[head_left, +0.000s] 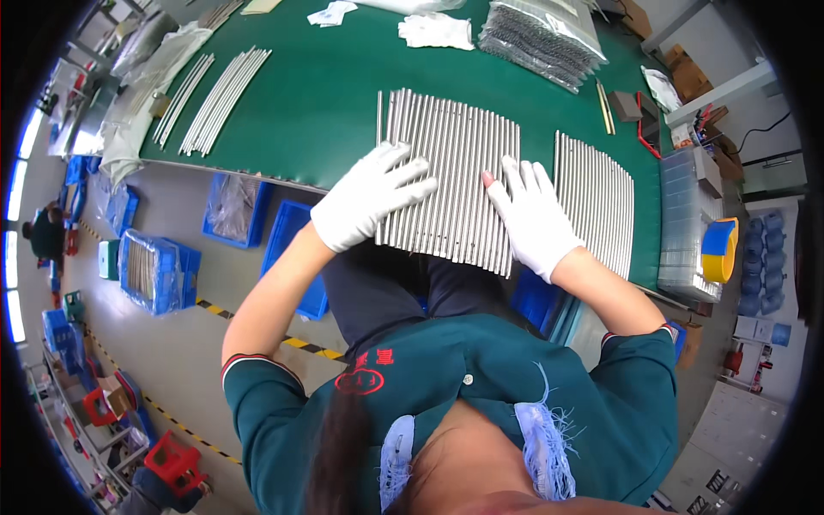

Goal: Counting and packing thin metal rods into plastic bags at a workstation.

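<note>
A row of silver metal rods lies side by side at the near edge of the green table, its near ends sticking out past the edge. My left hand, in a white glove, rests open on the row's left side with fingers spread over the rods. On the right side, my gloved right hand lies with fingers stretched out along the outer rods. Its thumb tip shows bare. One rod at the row's far left stands slightly apart. Just beyond my right hand lies a second row of rods.
More rods lie at the table's left. Bubble-wrapped stacks, a white glove and thin sticks sit at the back. A yellow and blue tape roll is at the right. Blue crates stand on the floor, left.
</note>
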Demonstrator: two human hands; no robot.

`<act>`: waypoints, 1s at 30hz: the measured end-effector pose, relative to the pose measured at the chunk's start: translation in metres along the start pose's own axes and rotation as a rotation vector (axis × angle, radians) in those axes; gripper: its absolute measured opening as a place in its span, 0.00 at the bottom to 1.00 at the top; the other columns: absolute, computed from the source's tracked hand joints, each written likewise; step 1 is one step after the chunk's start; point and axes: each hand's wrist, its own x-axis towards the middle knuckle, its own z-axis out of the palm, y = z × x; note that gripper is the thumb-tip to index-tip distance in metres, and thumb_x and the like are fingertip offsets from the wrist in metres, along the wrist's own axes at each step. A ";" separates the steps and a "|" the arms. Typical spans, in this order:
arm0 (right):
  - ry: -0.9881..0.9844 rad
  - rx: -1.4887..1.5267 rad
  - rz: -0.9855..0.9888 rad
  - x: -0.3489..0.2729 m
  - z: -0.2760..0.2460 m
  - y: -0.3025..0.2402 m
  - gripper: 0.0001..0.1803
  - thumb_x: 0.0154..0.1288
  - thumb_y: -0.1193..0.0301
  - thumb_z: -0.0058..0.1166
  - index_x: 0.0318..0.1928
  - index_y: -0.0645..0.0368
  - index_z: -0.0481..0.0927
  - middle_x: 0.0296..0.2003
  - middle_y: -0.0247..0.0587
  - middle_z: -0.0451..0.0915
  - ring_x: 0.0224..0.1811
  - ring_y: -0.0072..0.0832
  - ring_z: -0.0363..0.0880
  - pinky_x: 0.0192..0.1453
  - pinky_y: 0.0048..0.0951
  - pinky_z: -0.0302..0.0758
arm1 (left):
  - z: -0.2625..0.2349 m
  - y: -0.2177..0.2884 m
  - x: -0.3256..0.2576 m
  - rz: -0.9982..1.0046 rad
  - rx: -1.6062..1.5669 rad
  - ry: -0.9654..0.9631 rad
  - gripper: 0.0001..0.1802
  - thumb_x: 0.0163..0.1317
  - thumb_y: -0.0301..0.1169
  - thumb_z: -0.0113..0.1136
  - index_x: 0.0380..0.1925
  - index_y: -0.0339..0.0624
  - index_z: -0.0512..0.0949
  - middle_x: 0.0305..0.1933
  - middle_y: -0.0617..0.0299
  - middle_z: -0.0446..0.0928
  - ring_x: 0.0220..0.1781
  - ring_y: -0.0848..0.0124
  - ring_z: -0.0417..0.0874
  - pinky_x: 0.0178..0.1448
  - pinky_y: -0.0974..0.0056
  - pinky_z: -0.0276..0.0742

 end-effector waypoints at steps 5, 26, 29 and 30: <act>0.033 0.141 0.015 0.003 0.000 -0.006 0.34 0.54 0.74 0.46 0.64 0.65 0.59 0.62 0.65 0.59 0.65 0.59 0.57 0.71 0.50 0.49 | 0.029 0.041 0.040 0.183 -0.103 0.167 0.23 0.50 0.29 0.55 0.50 0.54 0.75 0.37 0.61 0.73 0.46 0.61 0.76 0.59 0.50 0.68; 0.164 1.674 0.015 0.113 0.007 0.004 0.35 0.46 0.68 0.71 0.55 0.60 0.68 0.45 0.36 0.77 0.49 0.23 0.73 0.54 0.28 0.72 | -0.035 -0.015 0.128 -0.614 -1.274 0.555 0.27 0.47 0.25 0.71 0.48 0.39 0.70 0.35 0.64 0.78 0.37 0.75 0.80 0.44 0.68 0.78; 0.203 1.722 0.041 0.107 0.006 -0.006 0.43 0.41 0.65 0.74 0.59 0.60 0.65 0.50 0.36 0.75 0.52 0.24 0.71 0.58 0.29 0.69 | -0.023 -0.004 0.120 -0.583 -1.181 0.754 0.23 0.47 0.21 0.71 0.43 0.37 0.72 0.35 0.63 0.78 0.35 0.77 0.80 0.41 0.69 0.79; 0.294 1.692 0.065 0.106 0.006 -0.010 0.39 0.42 0.64 0.71 0.57 0.58 0.68 0.46 0.39 0.78 0.50 0.27 0.75 0.56 0.29 0.71 | -0.020 0.000 0.119 -0.575 -1.152 0.799 0.21 0.47 0.21 0.70 0.42 0.36 0.73 0.35 0.63 0.79 0.35 0.77 0.80 0.40 0.69 0.79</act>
